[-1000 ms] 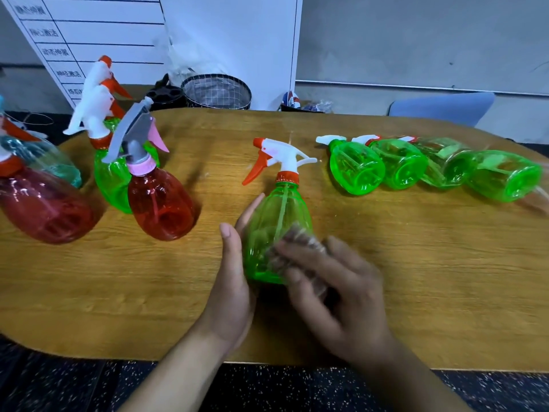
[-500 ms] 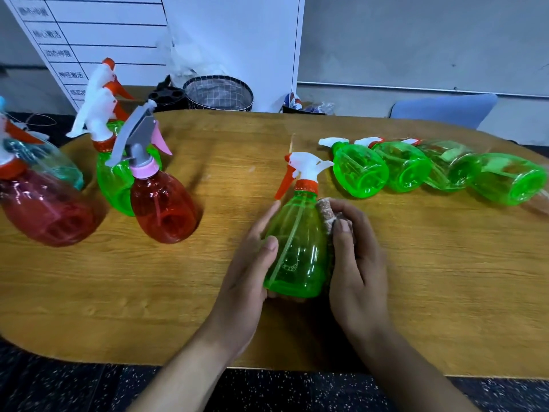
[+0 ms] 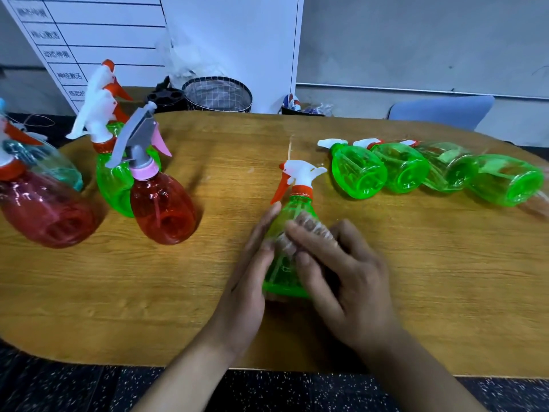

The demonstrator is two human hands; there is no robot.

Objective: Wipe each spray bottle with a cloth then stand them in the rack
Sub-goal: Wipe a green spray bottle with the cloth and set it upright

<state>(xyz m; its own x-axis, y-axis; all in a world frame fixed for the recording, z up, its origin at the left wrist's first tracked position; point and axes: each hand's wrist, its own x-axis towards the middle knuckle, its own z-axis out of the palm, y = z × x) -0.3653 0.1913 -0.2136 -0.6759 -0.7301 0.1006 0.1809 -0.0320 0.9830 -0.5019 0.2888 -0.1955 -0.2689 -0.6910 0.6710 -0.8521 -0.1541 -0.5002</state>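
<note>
A green spray bottle point(image 3: 285, 272) with a white and orange trigger head stands on the wooden table point(image 3: 416, 278) in front of me. My left hand point(image 3: 249, 281) holds its left side, thumb across the front. My right hand point(image 3: 344, 281) presses a small pale cloth point(image 3: 312, 230) against the bottle's front and right side; most of the cloth is hidden under my fingers. Several green bottles point(image 3: 359, 173) lie on their sides in a row at the right. Upright at the left stand a red bottle point(image 3: 163, 212) with a grey and pink head, a green bottle point(image 3: 114, 185) and another red bottle point(image 3: 44, 215).
A teal bottle point(image 3: 56, 168) sits behind the far-left red one. Beyond the table's back edge are a mesh basket point(image 3: 218, 95), a black holder point(image 3: 163, 98), a whiteboard point(image 3: 98, 31) and a blue chair back point(image 3: 439, 111). The table's front edge runs just under my wrists.
My right hand has slid with the cloth from the bottle's right side onto its front. The trigger head has turned slightly. My left hand keeps its hold on the left side.
</note>
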